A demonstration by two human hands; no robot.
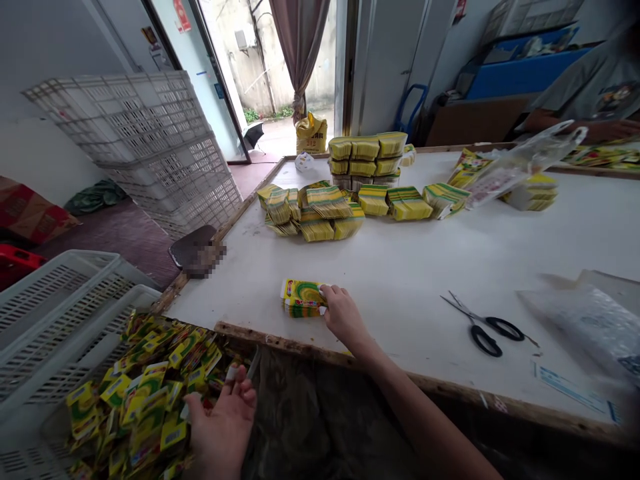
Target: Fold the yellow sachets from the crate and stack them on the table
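Observation:
My right hand [345,317] grips the right end of a short stack of yellow-and-green printed packets [300,298], which lies on the white table near its front edge. My left hand [225,420] is palm up with its fingers apart and slightly bent, and nothing shows in it. It hovers beside a heap of loose yellow packets [150,400] in a crate below the table edge. White wrapping covers the tips of some of my fingers.
Bundled packet stacks [320,213] and a tall block of them [367,160] stand farther back. Black-handled scissors [480,327] and bubble wrap [590,327] lie to the right. White crates [165,147] are piled at left. A co-worker [595,93] sits at the far right.

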